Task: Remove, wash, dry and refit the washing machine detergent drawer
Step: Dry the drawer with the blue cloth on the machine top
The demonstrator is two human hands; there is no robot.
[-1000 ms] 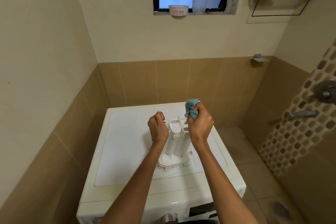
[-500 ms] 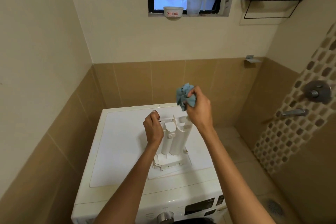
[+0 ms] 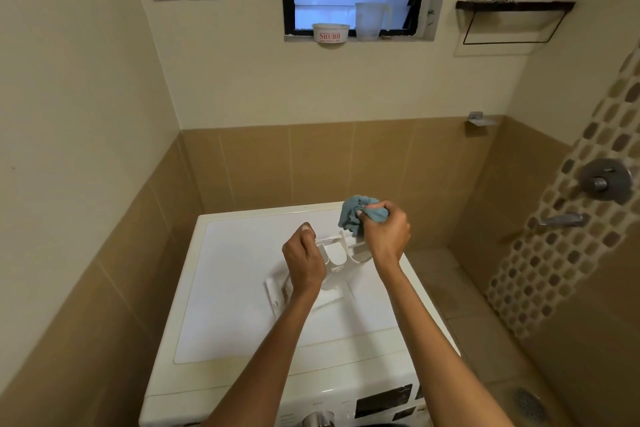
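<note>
The white detergent drawer [image 3: 337,262] lies on top of the white washing machine [image 3: 242,288], its compartments pointing away from me. My left hand [image 3: 304,262] grips the drawer's left side and hides part of it. My right hand [image 3: 386,236] holds a bunched blue cloth [image 3: 356,215] and presses it against the drawer's far right end.
Tiled walls close in behind and to the left of the machine. A shower valve [image 3: 604,180] and tap [image 3: 562,219] stick out of the mosaic wall on the right. A floor drain [image 3: 528,404] sits at bottom right. A white bowl [image 3: 330,33] and a jug [image 3: 370,20] stand on the window sill.
My right hand came down with the cloth from above the drawer onto its far right end. The drawer has turned, its near end swinging left. My left hand kept its grip.
</note>
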